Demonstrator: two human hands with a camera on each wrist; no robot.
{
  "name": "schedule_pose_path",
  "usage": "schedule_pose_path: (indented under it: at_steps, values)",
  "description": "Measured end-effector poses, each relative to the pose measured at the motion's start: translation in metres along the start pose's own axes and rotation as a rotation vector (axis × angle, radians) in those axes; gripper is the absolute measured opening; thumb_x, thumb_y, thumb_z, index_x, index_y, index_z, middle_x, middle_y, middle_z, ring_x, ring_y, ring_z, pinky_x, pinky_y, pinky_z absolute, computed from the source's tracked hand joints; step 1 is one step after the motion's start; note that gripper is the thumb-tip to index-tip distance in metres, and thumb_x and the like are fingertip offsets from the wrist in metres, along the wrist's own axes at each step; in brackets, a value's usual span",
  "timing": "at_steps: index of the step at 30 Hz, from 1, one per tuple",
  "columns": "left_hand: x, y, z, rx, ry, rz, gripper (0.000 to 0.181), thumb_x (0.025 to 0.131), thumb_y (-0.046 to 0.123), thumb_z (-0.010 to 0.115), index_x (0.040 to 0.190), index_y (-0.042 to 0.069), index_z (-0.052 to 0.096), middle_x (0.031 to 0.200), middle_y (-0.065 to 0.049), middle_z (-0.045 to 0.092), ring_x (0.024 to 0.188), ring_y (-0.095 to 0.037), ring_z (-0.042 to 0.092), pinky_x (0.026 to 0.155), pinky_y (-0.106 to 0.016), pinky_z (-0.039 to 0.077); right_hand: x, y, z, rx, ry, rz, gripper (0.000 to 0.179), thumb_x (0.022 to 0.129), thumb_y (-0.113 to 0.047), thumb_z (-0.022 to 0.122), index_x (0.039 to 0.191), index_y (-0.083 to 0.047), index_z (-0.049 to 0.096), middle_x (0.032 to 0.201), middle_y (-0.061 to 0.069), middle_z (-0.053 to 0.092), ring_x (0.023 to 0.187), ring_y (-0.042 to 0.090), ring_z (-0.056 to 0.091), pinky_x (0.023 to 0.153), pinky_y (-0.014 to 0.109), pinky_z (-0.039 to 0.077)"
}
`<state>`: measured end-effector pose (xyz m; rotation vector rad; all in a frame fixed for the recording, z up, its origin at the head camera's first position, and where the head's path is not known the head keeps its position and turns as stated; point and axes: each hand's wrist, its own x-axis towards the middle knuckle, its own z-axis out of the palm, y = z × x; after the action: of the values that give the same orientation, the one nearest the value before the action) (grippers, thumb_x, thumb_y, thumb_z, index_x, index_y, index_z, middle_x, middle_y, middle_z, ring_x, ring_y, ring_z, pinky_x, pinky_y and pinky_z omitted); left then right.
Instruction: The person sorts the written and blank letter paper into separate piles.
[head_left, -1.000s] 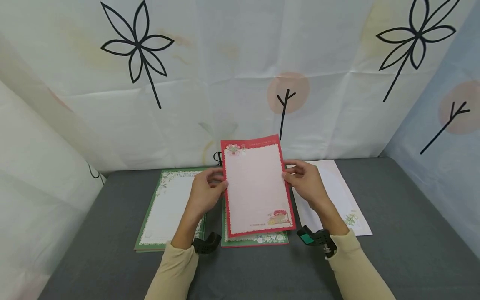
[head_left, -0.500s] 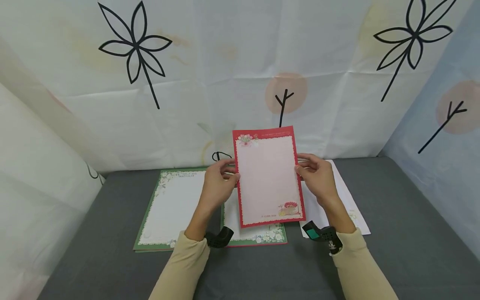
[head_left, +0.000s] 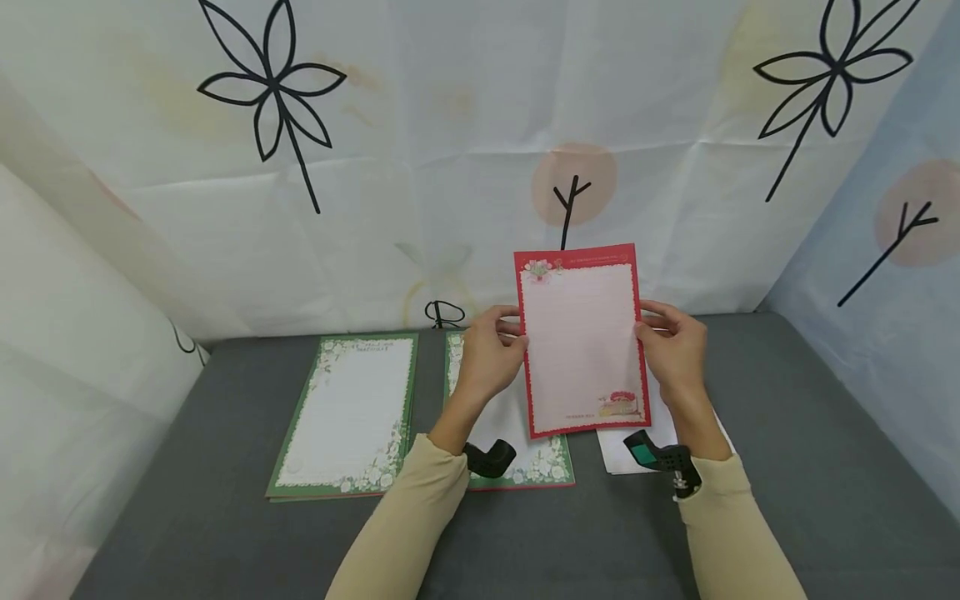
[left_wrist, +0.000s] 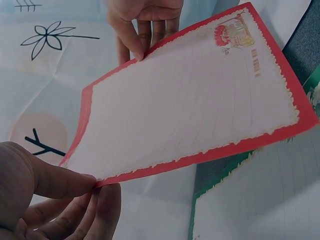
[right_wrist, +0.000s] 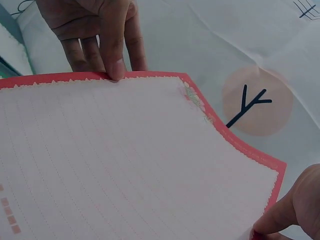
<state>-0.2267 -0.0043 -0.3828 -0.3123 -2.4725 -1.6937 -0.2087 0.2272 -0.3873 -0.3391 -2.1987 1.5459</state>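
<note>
A red-bordered sheet of letter paper (head_left: 585,342) with faint ruled lines is held up off the table, tilted toward the head camera. My left hand (head_left: 491,354) pinches its left edge between thumb and fingers. On the opposite edge, my right hand (head_left: 675,346) pinches in the same way. In the left wrist view the red-bordered paper (left_wrist: 190,95) bows slightly between the two hands. Beneath it, a green-bordered sheet (head_left: 517,454) lies in the middle of the table, partly covered. White paper (head_left: 626,450) at the right is mostly hidden behind the held sheet and right hand.
A stack of green-bordered sheets (head_left: 345,417) lies on the left of the grey table (head_left: 202,467). White cloth (head_left: 450,125) with black plant drawings hangs along the back, and further cloth stands at both sides.
Both hands have carried the red-bordered paper to the right and slightly up, from over the middle green-bordered sheet to over the white paper. More of the left stack now shows.
</note>
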Motion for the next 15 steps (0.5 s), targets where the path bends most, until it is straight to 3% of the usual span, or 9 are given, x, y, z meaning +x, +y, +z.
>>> schedule_pose_path:
  at_steps: [9,15]
  values:
    - [0.009,0.004,0.034,-0.033,-0.006,-0.011,0.036,0.09,-0.003,0.069,0.126,0.002,0.066,0.095,-0.012,0.072,0.084,-0.021,0.072,0.067,-0.03,0.058,0.008,0.012,-0.013,-0.12,0.134,0.046,0.035,0.099,-0.008,0.059,0.133,-0.007,0.068,0.112,0.018,0.067,0.081,0.005,0.056,0.064,0.016,0.046]
    - [0.01,0.001,0.058,-0.008,-0.017,-0.018,0.037,0.088,-0.003,0.069,0.125,0.001,0.066,0.092,-0.01,0.072,0.077,-0.015,0.071,0.063,-0.025,0.054,0.013,0.016,-0.021,-0.172,0.162,0.102,0.037,0.098,-0.009,0.055,0.131,-0.009,0.07,0.113,0.016,0.067,0.083,0.009,0.057,0.065,0.017,0.045]
